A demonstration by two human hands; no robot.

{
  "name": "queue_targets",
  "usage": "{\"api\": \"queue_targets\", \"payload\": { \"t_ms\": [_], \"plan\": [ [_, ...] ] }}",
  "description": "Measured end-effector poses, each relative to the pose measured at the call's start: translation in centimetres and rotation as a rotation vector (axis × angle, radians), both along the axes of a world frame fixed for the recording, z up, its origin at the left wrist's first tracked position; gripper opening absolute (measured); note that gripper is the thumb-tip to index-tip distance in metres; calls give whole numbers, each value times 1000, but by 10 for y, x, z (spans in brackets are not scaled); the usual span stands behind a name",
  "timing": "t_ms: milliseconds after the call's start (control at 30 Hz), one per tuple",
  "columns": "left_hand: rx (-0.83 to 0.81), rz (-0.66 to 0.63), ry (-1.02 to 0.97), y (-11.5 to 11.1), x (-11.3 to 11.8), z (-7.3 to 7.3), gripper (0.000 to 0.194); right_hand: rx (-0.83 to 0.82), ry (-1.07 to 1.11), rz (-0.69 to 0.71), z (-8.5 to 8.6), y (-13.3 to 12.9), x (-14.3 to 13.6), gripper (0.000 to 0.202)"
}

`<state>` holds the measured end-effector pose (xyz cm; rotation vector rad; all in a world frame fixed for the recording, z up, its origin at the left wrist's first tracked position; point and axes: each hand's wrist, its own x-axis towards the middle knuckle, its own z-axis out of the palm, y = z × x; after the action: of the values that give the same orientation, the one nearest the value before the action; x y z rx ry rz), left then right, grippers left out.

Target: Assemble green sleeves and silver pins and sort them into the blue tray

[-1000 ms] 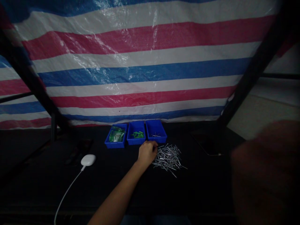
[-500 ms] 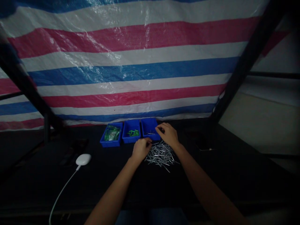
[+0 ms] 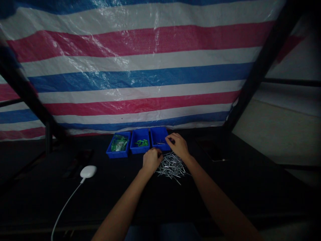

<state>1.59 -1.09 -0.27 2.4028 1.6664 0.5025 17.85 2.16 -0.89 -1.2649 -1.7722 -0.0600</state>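
A heap of thin silvery metal pieces [image 3: 172, 166] lies on the black table. At its left edge is my left hand [image 3: 152, 158], fingers closed together; whatever they pinch is too small to make out. My right hand [image 3: 177, 144] hovers at the front right corner of the right blue bin [image 3: 158, 133], thumb and forefinger pinched, with nothing I can identify between them. A few thin metal pieces lie inside that bin. The middle blue bin [image 3: 132, 148] holds small green pieces [image 3: 142, 143]. Green bags with pale pieces [image 3: 119, 143] fill the left blue bin [image 3: 117, 154].
A white rounded device [image 3: 88, 171] with a white cable lies on the left of the table [image 3: 110, 184]. A dark flat object [image 3: 213, 152] is at the right. Behind stands a striped sheet [image 3: 145, 77] between black slanted posts.
Both hands have stayed in nearly the same places, with my right hand's fingers shifted slightly. The whole view has moved a little.
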Motion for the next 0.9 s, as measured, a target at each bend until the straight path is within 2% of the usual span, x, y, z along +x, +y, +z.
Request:
{"api": "queue_targets", "payload": {
  "t_ms": [200,633,900],
  "plan": [
    [-40,36,110,-2,6,5,21,11,-6,9,1,-1,-3,18],
    [-47,-18,169,-6,6,4,19,8,-15,-6,1,-2,-1,18],
    [24,-101,63,-5,-4,4,23,-1,-32,-6,0,-2,-2,17]
  ]
}}
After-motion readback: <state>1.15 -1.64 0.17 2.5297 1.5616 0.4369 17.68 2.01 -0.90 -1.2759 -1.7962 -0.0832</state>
